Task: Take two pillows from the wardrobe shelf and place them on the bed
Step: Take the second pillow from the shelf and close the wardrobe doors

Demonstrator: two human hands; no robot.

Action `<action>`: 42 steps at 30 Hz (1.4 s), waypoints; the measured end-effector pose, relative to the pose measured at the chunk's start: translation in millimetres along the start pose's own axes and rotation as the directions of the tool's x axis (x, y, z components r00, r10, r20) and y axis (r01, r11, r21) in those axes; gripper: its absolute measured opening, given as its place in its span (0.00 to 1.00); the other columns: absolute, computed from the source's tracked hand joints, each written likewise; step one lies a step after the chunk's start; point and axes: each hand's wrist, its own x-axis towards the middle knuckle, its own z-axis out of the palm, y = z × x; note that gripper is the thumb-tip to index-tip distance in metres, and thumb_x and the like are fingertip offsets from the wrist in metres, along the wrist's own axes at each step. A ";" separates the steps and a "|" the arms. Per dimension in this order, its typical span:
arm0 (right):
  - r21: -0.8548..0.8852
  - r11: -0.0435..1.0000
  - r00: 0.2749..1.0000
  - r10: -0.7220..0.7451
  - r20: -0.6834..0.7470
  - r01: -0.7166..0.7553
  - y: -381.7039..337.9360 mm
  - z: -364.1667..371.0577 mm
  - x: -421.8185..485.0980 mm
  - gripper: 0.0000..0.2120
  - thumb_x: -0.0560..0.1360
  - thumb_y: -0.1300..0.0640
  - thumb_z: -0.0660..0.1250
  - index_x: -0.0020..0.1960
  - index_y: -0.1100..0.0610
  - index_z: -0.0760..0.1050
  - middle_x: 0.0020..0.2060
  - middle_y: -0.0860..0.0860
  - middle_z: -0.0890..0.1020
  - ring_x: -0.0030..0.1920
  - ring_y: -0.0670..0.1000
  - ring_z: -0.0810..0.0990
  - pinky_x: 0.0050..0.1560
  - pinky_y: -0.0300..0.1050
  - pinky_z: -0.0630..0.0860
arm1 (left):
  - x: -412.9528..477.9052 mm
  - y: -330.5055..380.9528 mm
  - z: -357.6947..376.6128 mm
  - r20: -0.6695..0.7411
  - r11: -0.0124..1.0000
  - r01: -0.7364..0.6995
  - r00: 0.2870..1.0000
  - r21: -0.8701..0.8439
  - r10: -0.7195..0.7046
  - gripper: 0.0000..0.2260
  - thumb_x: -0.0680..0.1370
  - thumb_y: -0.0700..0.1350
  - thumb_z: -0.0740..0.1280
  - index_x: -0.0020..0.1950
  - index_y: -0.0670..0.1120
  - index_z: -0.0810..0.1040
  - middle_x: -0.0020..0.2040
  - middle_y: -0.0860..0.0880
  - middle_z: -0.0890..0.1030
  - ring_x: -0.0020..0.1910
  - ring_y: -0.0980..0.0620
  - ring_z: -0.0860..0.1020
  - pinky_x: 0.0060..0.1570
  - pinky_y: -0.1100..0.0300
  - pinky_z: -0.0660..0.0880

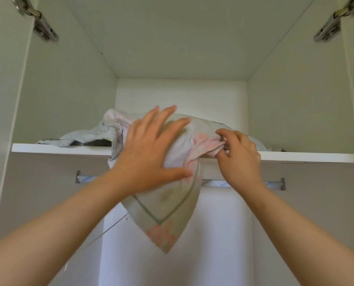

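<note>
Left hand [149, 149] flat on pillow [184, 141] | right hand [237, 153] pinching its fabric

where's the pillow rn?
Head view, centre: the pillow sits half off the wardrobe shelf, one corner hanging below, between the left hand and right hand.

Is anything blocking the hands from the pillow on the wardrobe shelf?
Nothing visible does. The left hand lies flat on the pillow, and the right hand pinches its bunched cover. One corner already hangs over the shelf edge.
</note>
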 end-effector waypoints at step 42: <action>-0.315 0.923 0.956 -0.143 0.255 0.222 -42.1 -18.7 32.8 0.24 0.76 0.41 0.55 0.69 0.49 0.64 0.67 0.51 0.72 0.67 0.56 0.66 0.63 0.52 0.61 | 44.3 -34.7 28.6 0.075 0.970 0.064 0.994 0.235 -0.084 0.15 0.79 0.52 0.59 0.51 0.40 0.75 0.47 0.39 0.82 0.46 0.37 0.79 0.36 0.55 0.63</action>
